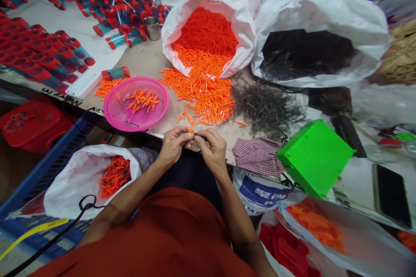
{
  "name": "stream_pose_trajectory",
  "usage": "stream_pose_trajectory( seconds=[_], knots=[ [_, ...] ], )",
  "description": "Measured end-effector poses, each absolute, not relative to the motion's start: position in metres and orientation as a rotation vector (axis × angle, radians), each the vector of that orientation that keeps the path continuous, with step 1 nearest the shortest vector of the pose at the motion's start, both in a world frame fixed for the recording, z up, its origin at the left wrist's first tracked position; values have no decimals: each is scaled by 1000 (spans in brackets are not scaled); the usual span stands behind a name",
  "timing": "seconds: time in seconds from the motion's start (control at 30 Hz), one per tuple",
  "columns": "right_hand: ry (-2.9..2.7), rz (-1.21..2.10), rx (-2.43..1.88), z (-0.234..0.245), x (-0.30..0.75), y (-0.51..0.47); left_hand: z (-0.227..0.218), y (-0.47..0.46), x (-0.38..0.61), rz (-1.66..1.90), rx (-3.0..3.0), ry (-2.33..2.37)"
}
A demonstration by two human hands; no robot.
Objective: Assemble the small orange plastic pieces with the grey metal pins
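Note:
At the table's front edge, my left hand [173,145] pinches a small orange plastic piece [190,130] between thumb and finger. My right hand [212,149] meets it fingertip to fingertip, also closed in a pinch; what lies between its fingers is too small to make out. Just beyond the hands, a heap of slim orange plastic pieces [208,99] spills from a white sack [247,30]. To its right lies a pile of thin dark pieces [268,106]. A pink basket [108,110] left of my hands holds more orange pieces.
Another white sack [373,30] holds dark pieces. A green basket [316,156] and checked cloth [258,156] lie right, a phone [391,194] farther right. Red-capped clear tubes [42,54] fill the left. A lower white sack [74,177] contains orange pieces.

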State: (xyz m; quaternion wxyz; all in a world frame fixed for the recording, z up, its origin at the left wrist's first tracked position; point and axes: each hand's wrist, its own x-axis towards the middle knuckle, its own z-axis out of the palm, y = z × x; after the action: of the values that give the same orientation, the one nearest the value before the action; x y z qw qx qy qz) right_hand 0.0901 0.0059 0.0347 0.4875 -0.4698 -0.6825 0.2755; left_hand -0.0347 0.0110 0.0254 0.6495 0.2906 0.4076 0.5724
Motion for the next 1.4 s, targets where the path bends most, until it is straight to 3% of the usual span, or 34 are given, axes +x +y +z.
stream_pose_trajectory(
  seconds=[0.27,0.57,1.2,1.4],
  knots=[
    [-1519,582,-1210,32,80,0,26,7,-25,1414,615,881],
    [-1480,926,-1127,35,90,8,24,12,-32,1286,592,872],
    [-1416,947,-1157,36,85,3,18,10,-43,1334,885,924],
    [-1571,680,-1166,36,84,-1,13,8,-41,1360,924,927]
  ],
)
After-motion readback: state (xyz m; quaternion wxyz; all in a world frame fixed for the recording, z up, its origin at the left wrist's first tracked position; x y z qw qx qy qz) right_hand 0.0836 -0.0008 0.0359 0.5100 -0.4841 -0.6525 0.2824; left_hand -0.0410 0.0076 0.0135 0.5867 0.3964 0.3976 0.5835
